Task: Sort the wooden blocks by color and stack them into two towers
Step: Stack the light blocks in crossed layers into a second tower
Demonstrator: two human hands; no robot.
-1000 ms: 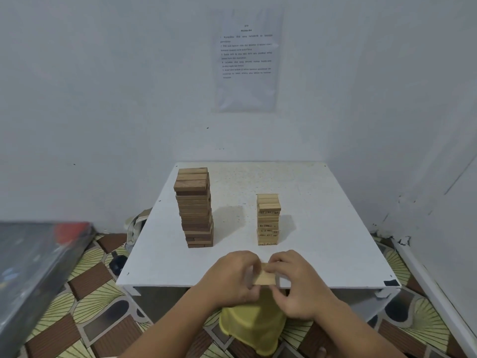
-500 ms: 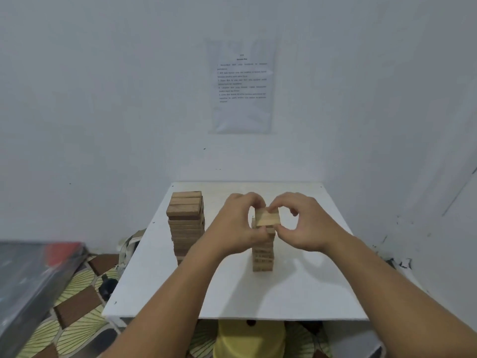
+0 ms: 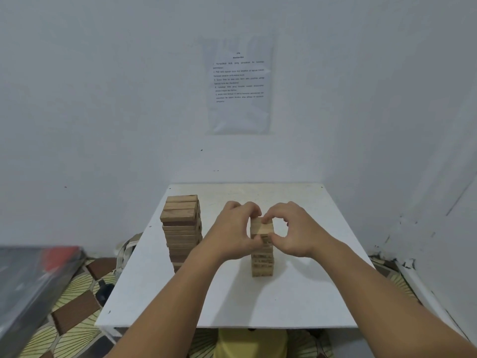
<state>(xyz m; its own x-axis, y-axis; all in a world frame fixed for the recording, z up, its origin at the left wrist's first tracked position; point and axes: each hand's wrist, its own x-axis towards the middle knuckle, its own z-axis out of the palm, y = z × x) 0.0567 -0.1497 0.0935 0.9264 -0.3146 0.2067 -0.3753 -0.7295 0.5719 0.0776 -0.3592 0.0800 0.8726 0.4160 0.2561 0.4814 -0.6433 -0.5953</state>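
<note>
Two block towers stand on the white table (image 3: 296,301). The dark brown tower (image 3: 182,231) rises on the left. The light wood tower (image 3: 262,259) stands near the middle. Light blocks (image 3: 261,226) lie on top of the light tower, and both hands pinch them from either side. My left hand (image 3: 232,232) grips the left side, thumb low against the tower. My right hand (image 3: 294,229) holds the right side with fingertips on top and thumb below. The upper part of the light tower is partly hidden by my fingers.
A printed paper sheet (image 3: 238,83) hangs on the white wall behind the table. A yellow stool (image 3: 251,343) sits under the table's front edge. A dark box (image 3: 28,285) lies at the left over a patterned floor (image 3: 74,329).
Both hands carried the light blocks from the table's front edge up to the light tower and lowered them onto its top. The dark tower has not moved.
</note>
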